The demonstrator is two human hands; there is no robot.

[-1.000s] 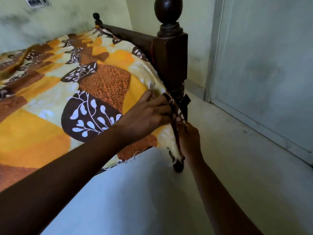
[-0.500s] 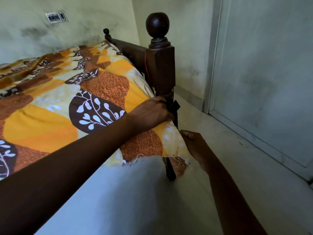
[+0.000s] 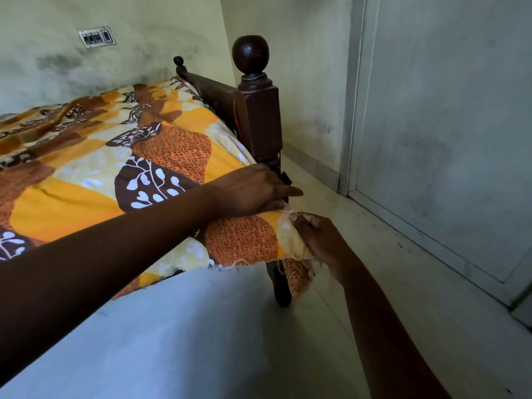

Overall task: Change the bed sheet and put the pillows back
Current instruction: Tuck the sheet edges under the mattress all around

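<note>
- Left hand (image 3: 253,191): the forearm enters from the lower left edge and crosses up to frame centre. Palm down, fingers straight and pointing right, it lies flat on the bed sheet (image 3: 161,156) at the sheet's near corner. It clasps nothing and only presses.
- Right hand (image 3: 319,240): the forearm rises from the bottom edge, right of centre. Fingers are curled, with thumb and fingertips pinching the sheet's hanging corner edge, just below and right of the left hand.
- Bed sheet: orange, yellow and brown leaf print, spread over the bed across the left half of the frame. Its corner hangs beside the dark wooden bedpost (image 3: 260,116).
- Hidden: the left thumb sits mostly under the palm, so we cannot tell whether it nips the cloth.
- The bedpost's leg is partly covered by the hanging corner; its foot shows on the floor (image 3: 374,254).
- A pale blue surface (image 3: 187,341) fills the lower middle and hides the bed's side. We cannot tell what it is.
- The sheet's far end is cut off at the left edge.
</note>
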